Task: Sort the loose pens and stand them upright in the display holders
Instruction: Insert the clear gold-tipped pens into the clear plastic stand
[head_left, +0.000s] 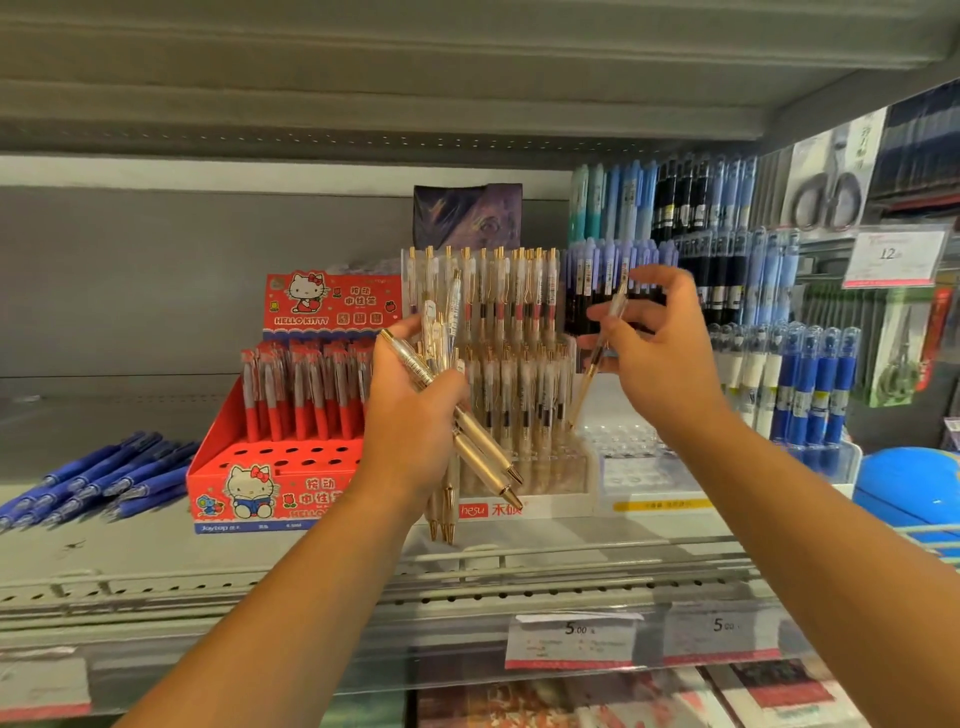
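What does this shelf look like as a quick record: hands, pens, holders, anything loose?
left hand: grips bundle of gold pens, tips down
right hand: pinches single gold pen, tilted, tip near clear tiered holder
clear tiered holder: rows of upright gold pens
Hello Kitty box: red pens upright, front holes empty
loose: blue pens lying flat, shelf left

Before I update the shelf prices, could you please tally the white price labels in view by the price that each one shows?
White price labels reading 5.00: 2
White price label starting with 12: 1
White price label too blurred to read: 1
Total: 4
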